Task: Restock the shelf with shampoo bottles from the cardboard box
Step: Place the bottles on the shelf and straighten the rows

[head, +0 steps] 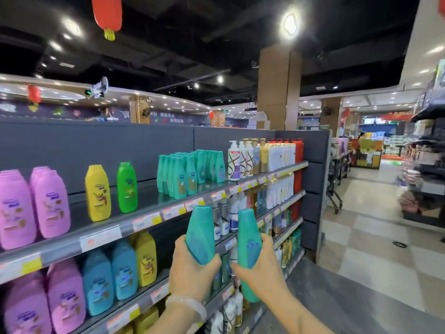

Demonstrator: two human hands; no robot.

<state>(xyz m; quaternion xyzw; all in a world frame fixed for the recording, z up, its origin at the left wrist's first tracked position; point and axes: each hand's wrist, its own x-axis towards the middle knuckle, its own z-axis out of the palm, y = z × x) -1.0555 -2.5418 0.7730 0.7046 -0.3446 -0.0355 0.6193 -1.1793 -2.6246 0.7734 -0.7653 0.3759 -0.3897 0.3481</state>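
My left hand grips a teal shampoo bottle by its lower part, cap end up. My right hand grips a second teal bottle, also upright. Both bottles are raised in front of the top shelf's price rail. On the top shelf stands a group of several matching teal bottles. No cardboard box is in view.
On the top shelf stand pink bottles, one yellow bottle, one green bottle and white pump bottles. Lower shelves hold blue, yellow and pink bottles. An aisle with a tiled floor opens to the right.
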